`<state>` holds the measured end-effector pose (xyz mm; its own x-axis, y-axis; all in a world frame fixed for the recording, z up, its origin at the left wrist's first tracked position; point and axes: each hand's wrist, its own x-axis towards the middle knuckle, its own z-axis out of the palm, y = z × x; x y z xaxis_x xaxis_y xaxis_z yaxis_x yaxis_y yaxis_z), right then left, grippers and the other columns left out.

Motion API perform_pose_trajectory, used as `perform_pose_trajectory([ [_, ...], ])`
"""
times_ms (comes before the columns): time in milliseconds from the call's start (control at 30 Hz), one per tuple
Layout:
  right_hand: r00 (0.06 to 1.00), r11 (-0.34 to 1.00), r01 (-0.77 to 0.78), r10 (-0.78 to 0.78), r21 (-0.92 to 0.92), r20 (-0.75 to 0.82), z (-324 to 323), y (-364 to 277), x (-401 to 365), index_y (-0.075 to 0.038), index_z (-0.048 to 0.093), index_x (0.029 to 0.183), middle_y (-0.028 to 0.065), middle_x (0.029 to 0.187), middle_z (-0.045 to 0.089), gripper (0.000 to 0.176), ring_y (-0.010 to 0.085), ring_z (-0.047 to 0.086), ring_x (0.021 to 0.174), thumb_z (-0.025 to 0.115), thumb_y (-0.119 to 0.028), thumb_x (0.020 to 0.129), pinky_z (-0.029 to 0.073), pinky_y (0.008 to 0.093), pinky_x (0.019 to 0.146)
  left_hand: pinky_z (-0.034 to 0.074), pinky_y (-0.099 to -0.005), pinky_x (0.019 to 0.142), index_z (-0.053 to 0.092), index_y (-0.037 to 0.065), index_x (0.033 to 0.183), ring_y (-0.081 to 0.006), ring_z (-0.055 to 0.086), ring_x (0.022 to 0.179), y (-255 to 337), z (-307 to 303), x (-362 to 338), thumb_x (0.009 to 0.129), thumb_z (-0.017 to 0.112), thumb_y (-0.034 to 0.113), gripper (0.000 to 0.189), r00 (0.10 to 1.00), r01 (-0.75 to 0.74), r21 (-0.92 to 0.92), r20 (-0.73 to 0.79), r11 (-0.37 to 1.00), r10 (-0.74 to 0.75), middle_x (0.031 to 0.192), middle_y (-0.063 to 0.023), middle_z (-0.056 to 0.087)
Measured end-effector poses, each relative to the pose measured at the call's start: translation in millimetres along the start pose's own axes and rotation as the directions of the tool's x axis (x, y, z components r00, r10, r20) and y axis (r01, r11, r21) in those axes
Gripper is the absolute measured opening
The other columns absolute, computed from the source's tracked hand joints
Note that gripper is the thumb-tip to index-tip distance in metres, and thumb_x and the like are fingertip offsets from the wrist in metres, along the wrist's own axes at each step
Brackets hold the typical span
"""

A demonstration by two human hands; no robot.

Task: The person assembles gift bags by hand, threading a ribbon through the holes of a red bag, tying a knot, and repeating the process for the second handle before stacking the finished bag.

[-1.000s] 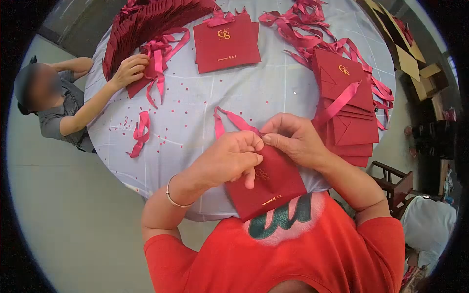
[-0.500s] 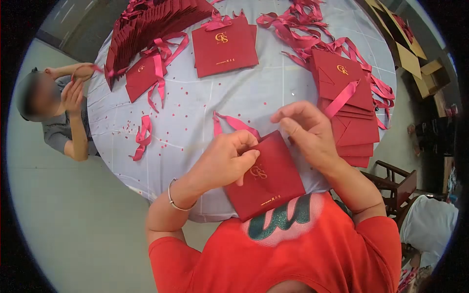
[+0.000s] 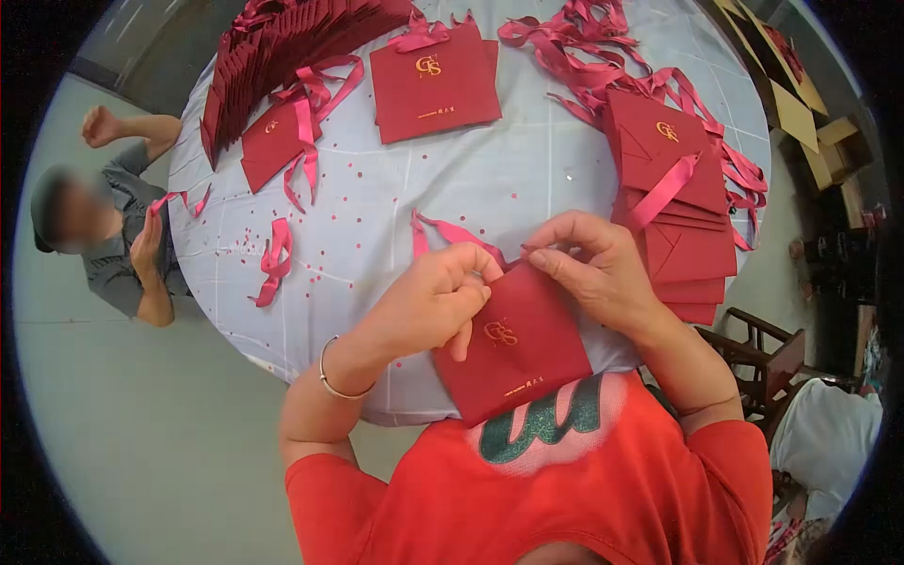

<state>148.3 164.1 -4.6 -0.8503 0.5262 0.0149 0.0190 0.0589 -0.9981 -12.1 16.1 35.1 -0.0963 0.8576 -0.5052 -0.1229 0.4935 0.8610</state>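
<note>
A red paper bag (image 3: pixel 513 353) with gold lettering lies at the table's front edge, against my shirt. My left hand (image 3: pixel 443 301) is closed on its upper left edge, fingers curled over the front. A pink ribbon (image 3: pixel 457 235) rises behind that hand, one end free on the cloth. At the bag's upper right corner, my right hand (image 3: pixel 593 268) pinches thumb and forefinger together. A tiny dark red bit shows at those fingertips, too small to name.
Stacked red bags (image 3: pixel 673 188) with ribbons stand at the right, and another pair (image 3: pixel 438 89) lies ahead. A long row of bags (image 3: pixel 292 56) fills the far left. Small red dots and a loose ribbon (image 3: pixel 273 264) lie on the tablecloth. A co-worker (image 3: pixel 118 217) sits at left.
My right hand has come down and left to the bag's upper corner, its fingertips now pinched. My left hand stays on the bag. The co-worker's hands have moved apart, a ribbon at one.
</note>
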Motion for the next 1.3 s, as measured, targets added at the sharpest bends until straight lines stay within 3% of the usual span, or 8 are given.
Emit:
perform_pose_trajectory([
  [433, 1.000, 0.997, 0.007, -0.007, -0.074, 0.001, 4, 2, 0, -0.002, 0.066, 0.094, 0.0027, 0.084, 0.064, 0.011, 0.0071, 0.058, 0.077, 0.069, -0.006, 0.084, 0.048, 0.0230, 0.068, 0.034, -0.0196, 0.035, 0.051, 0.003, 0.104, -0.0084, 0.054, 0.042, -2, 6, 2, 0.095, 0.049, 0.007, 0.010, 0.999, 0.034, -0.019, 0.000, 0.999, -0.034, 0.067, 0.0012, 0.054],
  [633, 0.994, 0.987, 0.090, -0.096, -0.135, -0.042, 2, -1, -1, -0.002, 0.067, 0.093, 0.0059, 0.087, 0.066, 0.010, 0.0111, 0.060, 0.077, 0.069, -0.006, 0.083, 0.048, 0.0238, 0.067, 0.036, -0.0220, 0.035, 0.052, 0.002, 0.099, -0.0082, 0.050, 0.039, -7, 10, 5, 0.095, 0.051, 0.008, 0.007, 0.998, -0.028, 0.052, -0.061, 0.998, 0.031, 0.065, 0.0005, 0.054],
  [700, 0.957, 0.920, 0.230, -0.272, -0.318, -0.096, -1, -4, 0, -0.003, 0.068, 0.093, 0.0070, 0.086, 0.066, 0.011, 0.0141, 0.061, 0.075, 0.069, -0.004, 0.081, 0.047, 0.0246, 0.063, 0.036, -0.0225, 0.035, 0.052, 0.002, 0.099, -0.0083, 0.050, 0.038, -7, 9, 5, 0.095, 0.050, 0.007, 0.007, 0.996, -0.032, 0.120, -0.082, 0.992, 0.042, 0.065, 0.0005, 0.053],
  [833, 0.931, 0.892, 0.302, -0.352, -0.335, -0.098, -3, -2, 1, -0.003, 0.068, 0.090, 0.0075, 0.082, 0.066, 0.013, 0.0164, 0.062, 0.073, 0.071, -0.002, 0.078, 0.047, 0.0261, 0.058, 0.036, -0.0233, 0.036, 0.051, 0.002, 0.102, -0.0090, 0.050, 0.038, -6, 9, 5, 0.095, 0.047, 0.005, 0.008, 0.996, -0.028, 0.119, -0.078, 0.993, 0.038, 0.064, 0.0003, 0.053],
  [933, 0.937, 0.873, 0.303, -0.346, -0.382, -0.047, -2, -6, -1, -0.002, 0.068, 0.086, 0.0081, 0.078, 0.065, 0.011, 0.0176, 0.062, 0.069, 0.071, 0.000, 0.076, 0.047, 0.0275, 0.054, 0.036, -0.0237, 0.037, 0.049, 0.001, 0.104, -0.0098, 0.050, 0.038, -7, 9, 6, 0.095, 0.044, 0.004, 0.011, 0.994, -0.035, 0.117, -0.095, 0.993, 0.047, 0.065, -0.0003, 0.053],
  [1067, 0.886, 0.815, 0.454, -0.458, -0.360, 0.079, 0, -2, 0, -0.003, 0.066, 0.082, 0.0093, 0.073, 0.063, 0.011, 0.0223, 0.062, 0.061, 0.070, 0.001, 0.072, 0.048, 0.0299, 0.051, 0.037, -0.0238, 0.037, 0.048, 0.001, 0.106, -0.0105, 0.051, 0.039, -11, 8, 7, 0.095, 0.043, 0.003, 0.012, 0.994, -0.059, 0.099, -0.081, 0.993, 0.067, 0.065, -0.0010, 0.052],
  [1133, 0.823, 0.709, 0.559, -0.537, -0.431, 0.184, 1, 1, 0, -0.004, 0.066, 0.080, 0.0083, 0.071, 0.062, 0.013, 0.0244, 0.062, 0.060, 0.070, 0.000, 0.068, 0.048, 0.0320, 0.050, 0.037, -0.0238, 0.037, 0.048, 0.000, 0.106, -0.0105, 0.051, 0.040, -12, 8, 7, 0.096, 0.043, 0.003, 0.012, 0.994, -0.066, 0.101, -0.077, 0.993, 0.074, 0.065, -0.0012, 0.052],
  [1300, 0.795, 0.652, 0.600, -0.551, -0.464, 0.253, 0, 2, -1, -0.004, 0.065, 0.081, 0.0074, 0.072, 0.061, 0.019, 0.0230, 0.060, 0.058, 0.072, 0.003, 0.065, 0.047, 0.0319, 0.049, 0.037, -0.0239, 0.037, 0.047, 0.000, 0.109, -0.0108, 0.052, 0.041, -14, 9, 8, 0.096, 0.043, 0.002, 0.014, 0.993, -0.074, 0.103, -0.087, 0.992, 0.084, 0.066, -0.0025, 0.053],
])
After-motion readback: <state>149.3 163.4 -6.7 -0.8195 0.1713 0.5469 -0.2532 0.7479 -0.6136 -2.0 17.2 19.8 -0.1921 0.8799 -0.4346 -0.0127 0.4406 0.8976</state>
